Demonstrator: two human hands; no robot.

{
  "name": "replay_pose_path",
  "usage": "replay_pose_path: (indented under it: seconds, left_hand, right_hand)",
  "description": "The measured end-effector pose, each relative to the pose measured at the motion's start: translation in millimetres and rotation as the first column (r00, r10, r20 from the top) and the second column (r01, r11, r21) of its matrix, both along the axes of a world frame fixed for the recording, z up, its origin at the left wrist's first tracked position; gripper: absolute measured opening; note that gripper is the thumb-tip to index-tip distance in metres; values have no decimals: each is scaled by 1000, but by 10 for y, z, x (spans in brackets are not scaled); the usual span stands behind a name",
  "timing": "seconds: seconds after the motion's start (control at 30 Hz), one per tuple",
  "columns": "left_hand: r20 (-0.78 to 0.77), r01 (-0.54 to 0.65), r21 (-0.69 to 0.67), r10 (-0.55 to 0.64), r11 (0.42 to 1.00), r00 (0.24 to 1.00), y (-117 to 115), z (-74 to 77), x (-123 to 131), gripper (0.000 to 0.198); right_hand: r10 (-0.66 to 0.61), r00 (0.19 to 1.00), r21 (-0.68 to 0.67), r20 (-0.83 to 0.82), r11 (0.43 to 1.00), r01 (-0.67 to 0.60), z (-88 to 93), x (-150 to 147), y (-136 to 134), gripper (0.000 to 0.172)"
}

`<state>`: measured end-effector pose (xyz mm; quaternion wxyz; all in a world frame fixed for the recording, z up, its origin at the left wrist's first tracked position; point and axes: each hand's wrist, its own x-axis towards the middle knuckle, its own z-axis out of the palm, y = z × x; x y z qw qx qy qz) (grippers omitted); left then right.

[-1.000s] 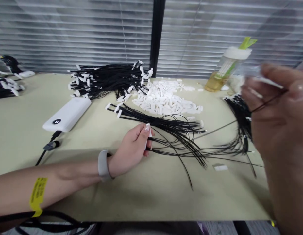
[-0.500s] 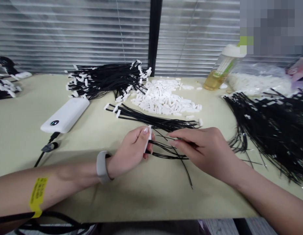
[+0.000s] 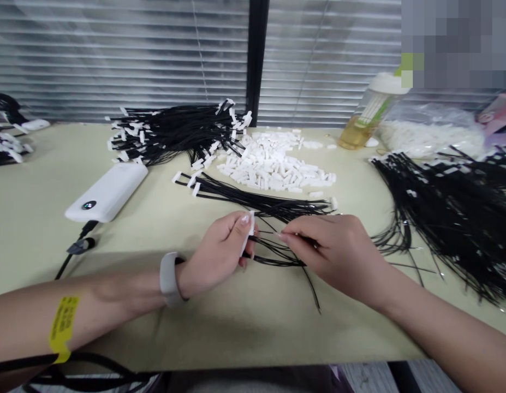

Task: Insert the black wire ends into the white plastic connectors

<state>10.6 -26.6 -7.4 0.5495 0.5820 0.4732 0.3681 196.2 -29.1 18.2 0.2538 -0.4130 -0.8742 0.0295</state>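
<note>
The left hand (image 3: 226,240) has its fingers closed around a long, thin, white plastic connector (image 3: 247,245), near the middle of the pale yellow-green table (image 3: 236,338). The thumb presses on it, and the piece leans a little. The side with the wires faces right, toward the other hand — this seems a good way to hold it still and leave that side free. A few thin black wires (image 3: 277,261) come out of it and run right, under the other hand.

The right hand (image 3: 337,248) is just to the right. Its thumb and first finger are pinched close together on what looks like one thin dark wire (image 3: 269,233). The wire points left at the white piece. Holding it near its end probably makes it easy to aim. I cannot tell if its tip touches the white piece.

Just past the hands lies a small bunch of black wires with white ends (image 3: 244,196). Behind it is a loose pile of small white plastic pieces (image 3: 273,164), perhaps put in the middle so both hands can reach. A big heap of loose black wires (image 3: 449,218) lies on the right, by the right arm — handy for that hand, I think.
</note>
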Motion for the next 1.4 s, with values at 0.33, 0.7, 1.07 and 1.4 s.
replay_pose_path:
  seconds: [0.33,0.7,1.07,1.4]
  left_hand:
    - [-2,-3,3,3,1000,1000,0,1,4,34]
    - [-25,-5,21,5,1000,1000,-2,13,4,34]
    - [-31,-1,-1,1,1000,1000,0,14,8,35]
    - [-90,18,18,-16,1000,996,-10,18,3,32]
  right_hand:
    - [-1,997,80,80,997,-6,-14,16,9,18]
    - [30,996,59,79,998,-35,-2,31,9,16]
    - [29,997,27,71,999,-31,7,21,6,17]
    - [51,994,-53,97,998,-46,-121,-90,6,22]
